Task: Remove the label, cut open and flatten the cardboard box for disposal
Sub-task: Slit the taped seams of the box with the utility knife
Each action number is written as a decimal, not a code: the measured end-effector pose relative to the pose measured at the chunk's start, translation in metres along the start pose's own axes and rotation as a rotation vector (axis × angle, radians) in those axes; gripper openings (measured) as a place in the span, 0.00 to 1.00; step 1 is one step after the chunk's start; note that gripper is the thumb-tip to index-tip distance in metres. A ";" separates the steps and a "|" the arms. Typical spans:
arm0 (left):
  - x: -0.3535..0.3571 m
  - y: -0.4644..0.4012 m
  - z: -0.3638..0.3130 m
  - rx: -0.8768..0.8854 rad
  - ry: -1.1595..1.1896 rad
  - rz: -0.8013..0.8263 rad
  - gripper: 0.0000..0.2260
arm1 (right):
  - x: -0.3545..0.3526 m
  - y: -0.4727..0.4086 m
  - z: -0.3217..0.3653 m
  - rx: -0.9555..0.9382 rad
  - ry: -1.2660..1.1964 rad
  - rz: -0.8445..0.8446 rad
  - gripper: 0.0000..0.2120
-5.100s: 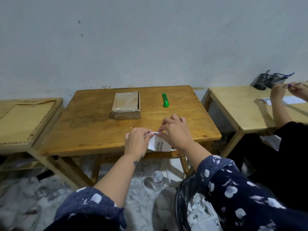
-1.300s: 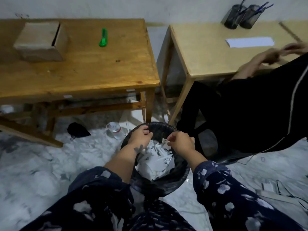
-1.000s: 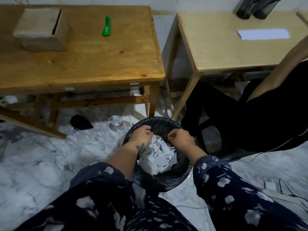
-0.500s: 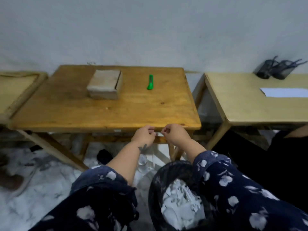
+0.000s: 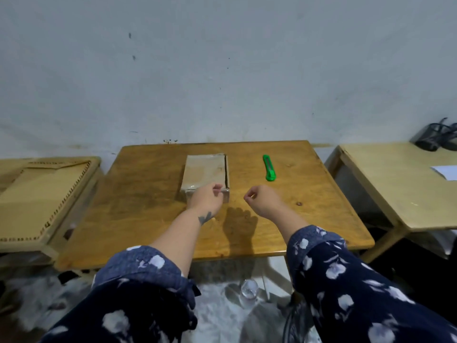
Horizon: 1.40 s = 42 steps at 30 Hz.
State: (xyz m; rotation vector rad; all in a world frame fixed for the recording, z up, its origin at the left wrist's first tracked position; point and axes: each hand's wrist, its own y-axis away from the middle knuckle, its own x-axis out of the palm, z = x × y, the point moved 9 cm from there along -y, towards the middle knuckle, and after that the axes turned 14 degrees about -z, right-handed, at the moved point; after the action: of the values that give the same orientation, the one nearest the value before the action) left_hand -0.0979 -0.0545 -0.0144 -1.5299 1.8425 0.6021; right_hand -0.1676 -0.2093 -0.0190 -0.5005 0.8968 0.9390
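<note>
A small flat cardboard box (image 5: 204,170) wrapped in clear tape lies closed on the brown wooden table (image 5: 148,219), towards the back. A green utility knife (image 5: 269,167) lies to its right, blade pointing away. My left hand (image 5: 206,198) hovers at the box's near right corner, fingers loosely curled, holding nothing; it covers part of the box's front face. My right hand (image 5: 262,199) hangs over the table right of the box and in front of the knife, fingers curled with thumb and forefinger close together, empty.
A paler table (image 5: 395,189) stands to the right with a white paper (image 5: 446,171) and black pen holders (image 5: 437,138). On the left is a low stand with flat cardboard (image 5: 37,191). A clear plastic bottle (image 5: 248,289) stands on the marble floor under the table.
Both hands dropped the label pieces in the black bin, then rose from the table's front edge to above the tabletop near the box. My view lifted from the floor to the table.
</note>
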 end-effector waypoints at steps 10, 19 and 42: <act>-0.002 -0.085 0.031 -0.016 -0.244 -0.143 0.27 | 0.013 -0.090 -0.040 0.202 0.056 -0.082 0.08; 0.025 -0.154 0.065 -0.193 -0.289 -0.158 0.40 | 0.017 -0.167 -0.096 0.351 0.208 -0.189 0.19; 0.028 -0.162 0.067 -0.165 -0.179 -0.157 0.36 | 0.051 -0.177 0.028 0.498 -0.932 0.139 0.20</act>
State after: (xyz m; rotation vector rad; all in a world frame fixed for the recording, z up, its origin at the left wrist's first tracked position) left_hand 0.0706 -0.0595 -0.0698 -1.6514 1.5549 0.8048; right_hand 0.0107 -0.2574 -0.0469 0.4245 0.2771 0.8943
